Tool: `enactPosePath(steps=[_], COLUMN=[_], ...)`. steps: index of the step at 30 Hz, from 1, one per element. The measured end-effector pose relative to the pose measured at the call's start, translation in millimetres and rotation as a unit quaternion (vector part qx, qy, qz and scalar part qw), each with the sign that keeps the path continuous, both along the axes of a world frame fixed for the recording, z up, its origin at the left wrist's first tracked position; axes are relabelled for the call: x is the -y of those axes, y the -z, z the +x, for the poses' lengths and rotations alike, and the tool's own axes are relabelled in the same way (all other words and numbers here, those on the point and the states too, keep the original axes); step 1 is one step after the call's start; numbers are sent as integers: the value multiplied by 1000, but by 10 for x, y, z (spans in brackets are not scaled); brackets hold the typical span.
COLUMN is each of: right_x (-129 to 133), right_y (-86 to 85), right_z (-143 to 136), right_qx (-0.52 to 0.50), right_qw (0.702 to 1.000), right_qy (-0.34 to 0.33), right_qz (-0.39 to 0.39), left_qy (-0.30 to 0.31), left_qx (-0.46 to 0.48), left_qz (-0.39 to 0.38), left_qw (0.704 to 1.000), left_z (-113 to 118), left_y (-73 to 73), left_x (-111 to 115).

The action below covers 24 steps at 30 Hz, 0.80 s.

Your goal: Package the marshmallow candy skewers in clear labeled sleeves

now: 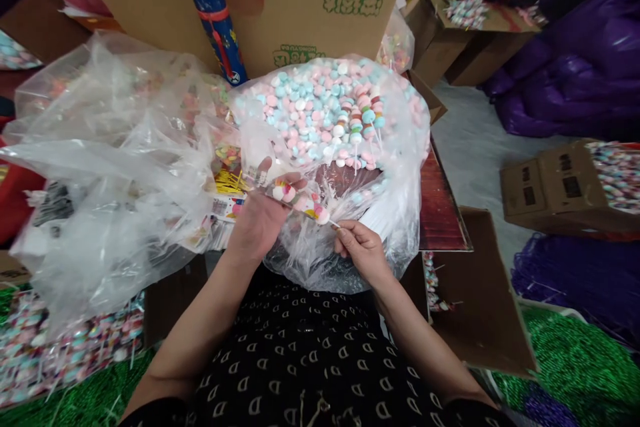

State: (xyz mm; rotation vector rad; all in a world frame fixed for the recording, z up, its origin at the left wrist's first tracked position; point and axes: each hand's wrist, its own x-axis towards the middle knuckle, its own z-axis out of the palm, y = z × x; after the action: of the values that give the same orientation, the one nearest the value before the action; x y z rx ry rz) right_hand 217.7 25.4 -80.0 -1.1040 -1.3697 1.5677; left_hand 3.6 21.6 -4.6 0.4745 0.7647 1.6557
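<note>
A marshmallow skewer (323, 215) in a clear printed wrapper lies across my left hand (261, 219), whose fingers curl round the wrapper. My right hand (361, 248) pinches the skewer's white stick at its lower end. Just beyond both hands, a large clear bag (413, 193) lies open, full of pink, blue and white marshmallows (305, 103). On top of them rest several unwrapped skewers (356, 121) with their sticks toward me. Beside my left hand are yellow twist ties (230, 181) and a stack of printed wrappers (225, 207).
Behind the bag stands a tall cardboard box (300, 20) with a blue bottle (215, 27) before it. Crumpled clear bags (120, 167) cover the left. An open carton (483, 293) sits low at the right, past the red table edge (443, 213). Wrapped skewers (75, 347) lie lower left.
</note>
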Motion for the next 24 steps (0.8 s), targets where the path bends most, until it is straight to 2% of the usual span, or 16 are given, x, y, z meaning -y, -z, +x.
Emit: enactPosePath(steps=[6, 17, 21, 24], right_x=[90, 150, 153, 128], right_y=[-15, -93, -152, -147], right_z=[-146, -425, -527, -494], right_qx=[0, -23, -30, -32], right_qw=[999, 1000, 999, 999], right_qy=[-33, -14, -29, -37], right_qz=[8, -13, -22, -23], left_qy=[-20, -6, 31, 43], left_qx=[-21, -19, -21, -31], left_qz=[-20, -42, -38, -47], left_qw=[999, 999, 999, 997], left_z=[174, 370, 443, 426], left_y=[52, 121, 148, 168], left_x=[-23, -21, 2, 5])
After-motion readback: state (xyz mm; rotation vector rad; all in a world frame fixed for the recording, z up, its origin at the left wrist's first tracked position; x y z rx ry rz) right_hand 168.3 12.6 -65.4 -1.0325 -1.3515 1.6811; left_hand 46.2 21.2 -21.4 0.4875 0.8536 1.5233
